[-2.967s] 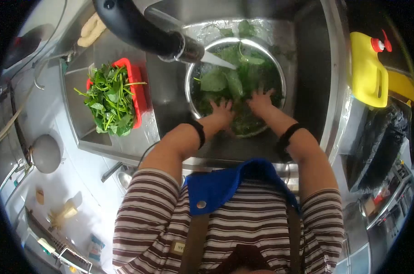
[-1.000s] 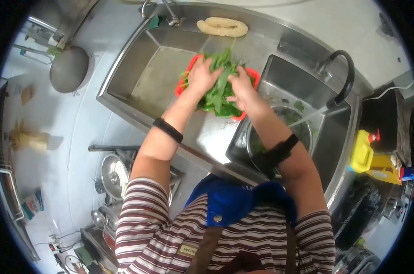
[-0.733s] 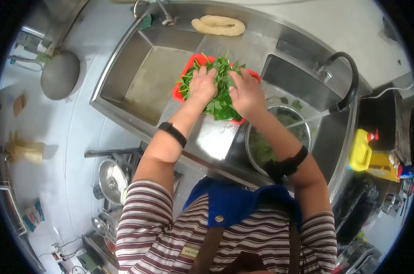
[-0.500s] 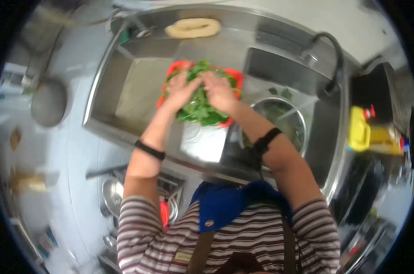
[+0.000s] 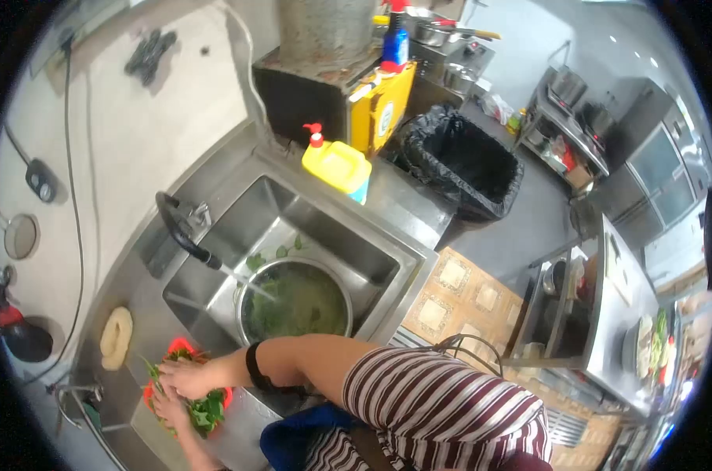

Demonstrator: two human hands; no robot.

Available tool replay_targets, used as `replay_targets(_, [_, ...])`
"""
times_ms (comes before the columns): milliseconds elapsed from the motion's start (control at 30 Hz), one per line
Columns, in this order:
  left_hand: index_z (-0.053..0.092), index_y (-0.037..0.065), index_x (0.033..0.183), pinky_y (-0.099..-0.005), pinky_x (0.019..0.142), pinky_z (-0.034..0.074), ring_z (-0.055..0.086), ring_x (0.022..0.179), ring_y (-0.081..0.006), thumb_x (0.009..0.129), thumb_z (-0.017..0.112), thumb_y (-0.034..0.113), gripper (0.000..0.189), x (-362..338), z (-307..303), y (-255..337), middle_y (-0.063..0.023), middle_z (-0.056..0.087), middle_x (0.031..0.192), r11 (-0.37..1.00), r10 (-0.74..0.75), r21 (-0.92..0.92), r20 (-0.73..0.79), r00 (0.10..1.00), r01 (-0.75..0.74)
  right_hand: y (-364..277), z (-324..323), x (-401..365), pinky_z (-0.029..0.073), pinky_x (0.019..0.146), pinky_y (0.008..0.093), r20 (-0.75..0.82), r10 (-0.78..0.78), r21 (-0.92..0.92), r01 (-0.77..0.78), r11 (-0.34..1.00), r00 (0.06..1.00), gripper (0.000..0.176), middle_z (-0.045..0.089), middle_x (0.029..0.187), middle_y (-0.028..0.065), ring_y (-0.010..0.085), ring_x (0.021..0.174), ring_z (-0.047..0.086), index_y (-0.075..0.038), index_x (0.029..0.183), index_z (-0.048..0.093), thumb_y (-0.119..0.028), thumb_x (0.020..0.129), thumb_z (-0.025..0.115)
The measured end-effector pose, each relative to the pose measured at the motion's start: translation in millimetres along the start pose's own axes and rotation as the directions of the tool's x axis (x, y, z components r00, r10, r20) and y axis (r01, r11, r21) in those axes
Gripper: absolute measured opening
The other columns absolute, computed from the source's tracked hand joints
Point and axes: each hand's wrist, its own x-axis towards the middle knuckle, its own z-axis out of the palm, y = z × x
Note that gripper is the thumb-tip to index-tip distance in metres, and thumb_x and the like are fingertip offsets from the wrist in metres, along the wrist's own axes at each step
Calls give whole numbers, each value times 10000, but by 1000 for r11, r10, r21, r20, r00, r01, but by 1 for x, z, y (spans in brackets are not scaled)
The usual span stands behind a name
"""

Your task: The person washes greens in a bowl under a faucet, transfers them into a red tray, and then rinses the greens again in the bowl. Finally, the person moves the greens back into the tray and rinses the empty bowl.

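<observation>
A red basket (image 5: 181, 345) heaped with leafy greens (image 5: 207, 412) sits on the steel ledge beside the sink basin, at the lower left. My right hand (image 5: 189, 377) lies over the greens from above, its fingers stretched out. Close below it, my left hand (image 5: 171, 410) rests on the leaves with fingers extended and slightly apart. Neither hand appears closed around anything, though the fingertips partly disappear among the leaves. To the right, a round metal pot (image 5: 297, 302) in the sink holds water with greens in it. Water runs into it from the black faucet (image 5: 187, 243).
Loose leaves (image 5: 281, 251) lie in the basin behind the pot. A yellow jug (image 5: 338, 166) with a red pump stands past the sink's edge. A lined bin (image 5: 466, 161) is beyond it. A beige ring-shaped object (image 5: 116, 337) lies on the ledge at left.
My view has swung right, so the basket and hands now appear at the lower left. Both hands stay on the greens. The running water, bin and counters have come into view.
</observation>
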Motion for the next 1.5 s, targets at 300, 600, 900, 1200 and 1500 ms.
replay_targets(300, [478,52,1246,-382,948,362,457,1149,-316,901,375,453,538,-26,-107,10,-175,489,1241,936,290,-255,168,942,-243,-7,-53,-1,401,861,395,33,249,113,-251,961,968,290,559,932,149,308,960,518,-25,941,591,-48,651,586])
replay_targets(600, [151,287,1408,-707,943,68,-3,1339,-400,752,489,660,827,-10,-22,1,-133,26,1477,981,190,-41,-40,981,-192,100,-201,-129,501,613,352,264,623,188,-673,716,736,189,641,780,114,210,658,624,-51,920,648,-162,811,542])
replay_targets(900, [542,93,1160,-307,921,391,511,1086,-226,702,431,-118,516,-72,-93,115,-106,523,1200,717,311,-498,-397,863,-488,235,-305,-221,475,776,386,95,783,-363,-711,602,614,231,634,899,173,322,871,608,-75,927,652,-196,783,518])
replay_targets(1200, [286,151,1373,-416,1064,219,144,1307,-420,707,658,507,841,-80,217,255,-222,116,1436,952,266,-271,496,827,-143,336,-248,-184,433,873,394,-122,825,-296,-813,501,552,354,567,1099,162,346,1006,542,-96,1080,584,-136,731,535])
replay_targets(1500, [314,169,1369,-480,1092,40,26,1323,-431,740,570,566,786,-97,286,303,-246,68,1437,951,297,-221,852,431,-217,424,-200,-86,313,994,524,396,633,-555,-375,742,666,568,215,1446,35,325,1292,249,-298,1304,400,-130,787,565])
